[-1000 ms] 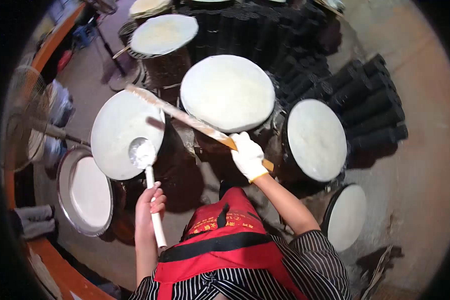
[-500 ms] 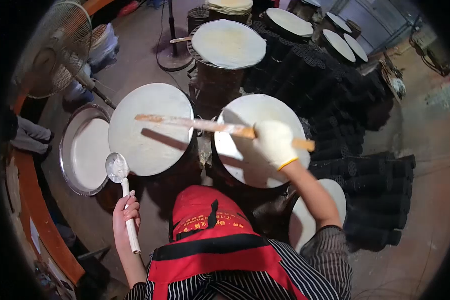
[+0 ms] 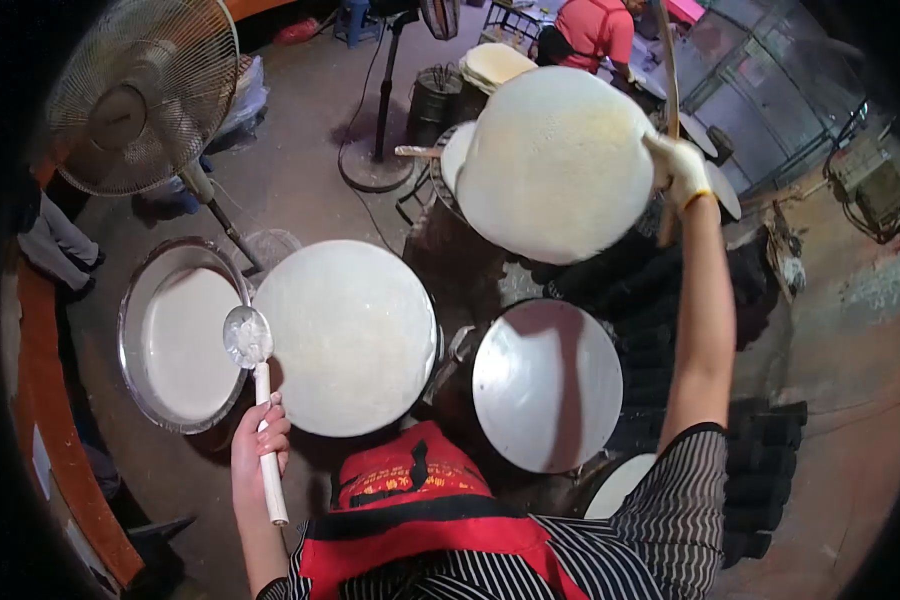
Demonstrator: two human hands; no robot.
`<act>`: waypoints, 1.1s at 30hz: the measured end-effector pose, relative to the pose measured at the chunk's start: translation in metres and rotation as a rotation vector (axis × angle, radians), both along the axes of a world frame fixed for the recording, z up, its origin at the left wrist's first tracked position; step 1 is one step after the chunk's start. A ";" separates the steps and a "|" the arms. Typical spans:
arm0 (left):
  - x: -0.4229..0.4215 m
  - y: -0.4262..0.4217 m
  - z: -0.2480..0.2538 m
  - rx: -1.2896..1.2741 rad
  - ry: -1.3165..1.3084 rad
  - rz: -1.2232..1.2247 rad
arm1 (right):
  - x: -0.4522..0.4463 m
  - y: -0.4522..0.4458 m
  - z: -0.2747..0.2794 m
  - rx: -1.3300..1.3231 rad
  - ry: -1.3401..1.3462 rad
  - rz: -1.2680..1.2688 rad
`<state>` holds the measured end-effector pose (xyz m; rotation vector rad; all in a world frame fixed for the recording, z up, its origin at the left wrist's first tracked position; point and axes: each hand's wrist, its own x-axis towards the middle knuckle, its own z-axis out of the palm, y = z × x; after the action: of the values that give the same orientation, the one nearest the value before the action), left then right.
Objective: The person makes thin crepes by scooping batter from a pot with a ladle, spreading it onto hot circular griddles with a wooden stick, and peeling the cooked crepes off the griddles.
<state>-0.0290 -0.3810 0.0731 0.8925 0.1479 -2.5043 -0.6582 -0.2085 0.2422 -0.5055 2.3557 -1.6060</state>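
My left hand [image 3: 260, 437] is closed round the pale handle of a ladle [image 3: 248, 337], whose bowl has white residue and hangs by the rim of a metal basin [image 3: 130, 350] of white batter [image 3: 192, 345]. My gloved right hand [image 3: 678, 170] is raised, gripping the edge of a large round pale sheet [image 3: 560, 165] and a long wooden stick [image 3: 670, 70]. Below the sheet is a bare round griddle [image 3: 548, 385] with a shadow across it. Left of it, another round griddle [image 3: 345, 335] carries a white layer.
A standing fan [image 3: 135, 95] is at the upper left, and a second fan stand [image 3: 385, 100] behind. Black cylinders [image 3: 760, 450] are piled on the right. Another person [image 3: 595, 30] in red bends at the back. A stack of round sheets [image 3: 497, 65] lies beyond the raised sheet.
My right hand has risen to the upper right, lifting the round sheet off the griddle, which now shows bare. My left hand still holds the ladle. The view has shifted.
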 end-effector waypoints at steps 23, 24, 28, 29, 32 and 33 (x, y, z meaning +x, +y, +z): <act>0.043 -0.015 0.019 0.212 0.054 0.372 | 0.023 -0.027 -0.361 -0.252 -0.108 -0.792; 0.053 -0.021 0.022 0.208 0.047 0.395 | 0.037 -0.017 -0.367 -0.644 -0.417 -0.516; 0.120 -0.068 -0.024 -0.216 -0.150 0.326 | 0.216 -0.060 -0.249 -0.367 -0.669 -0.097; 0.145 -0.085 -0.062 -0.429 -0.819 0.253 | 0.259 -0.064 -0.249 -0.243 -0.677 -0.040; 0.213 -0.169 -0.178 -1.226 -1.636 -0.158 | 0.404 -0.112 -0.232 0.039 -0.786 0.043; 0.250 -0.203 -0.234 -1.682 -2.087 -0.335 | 0.439 -0.118 -0.248 0.130 -0.804 0.192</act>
<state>0.2212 -0.5844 -0.1612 1.7586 -2.1529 -0.0441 -0.2195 -0.3263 -0.0061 -0.0264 1.7213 -1.2352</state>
